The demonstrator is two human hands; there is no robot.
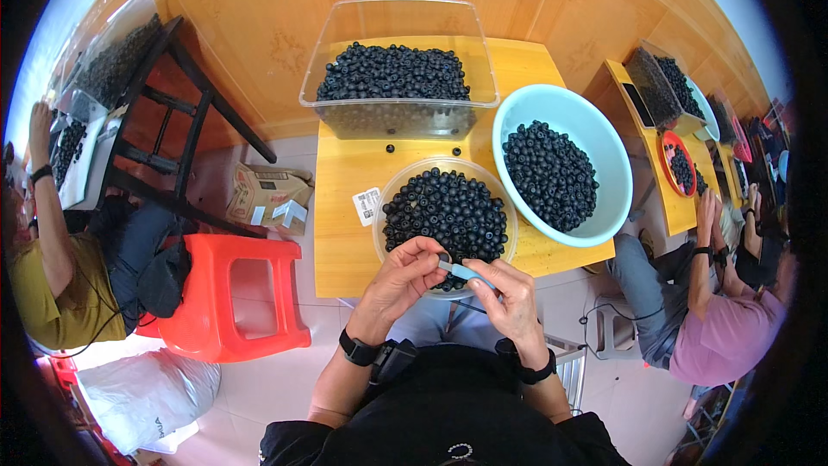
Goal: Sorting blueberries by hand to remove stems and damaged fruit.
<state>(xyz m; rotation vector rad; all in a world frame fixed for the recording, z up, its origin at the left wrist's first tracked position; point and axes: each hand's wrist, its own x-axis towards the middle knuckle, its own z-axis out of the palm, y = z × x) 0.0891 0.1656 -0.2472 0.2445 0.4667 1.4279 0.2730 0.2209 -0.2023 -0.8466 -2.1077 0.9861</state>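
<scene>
Above a round clear tub [511, 252] heaped with small black round plastic pieces [444, 211], both my hands are close together. My left hand [404, 278] is closed, its thumb and fingers pinching one small black piece [445, 256]. In my right hand [511, 298] is a small knife-like tool [466, 272] with a light blue handle. Its short tip touches or nearly touches the pinched piece; my fingers partly hide the contact.
On the yellow table [345, 250] stand a clear rectangular bin [392, 125] and a light blue basin [617, 181], both holding black pieces. A red stool [228, 293] is at left. Co-workers sit on both sides, one in a pink shirt [720, 341] and one in an olive shirt [65, 302].
</scene>
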